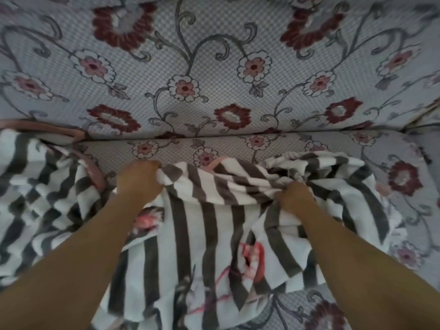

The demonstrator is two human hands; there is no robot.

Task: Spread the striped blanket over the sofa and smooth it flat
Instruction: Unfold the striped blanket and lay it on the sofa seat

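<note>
A home sitting room, to judge by the sofa [214, 67] with its floral, checked cover rising just beyond both gripping hands, and the soft striped blanket [209, 234] bunched between and below them on its seat.

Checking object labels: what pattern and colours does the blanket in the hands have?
Grey-brown and white stripes with pink trim, on the blanket; head view, the only one.
</note>
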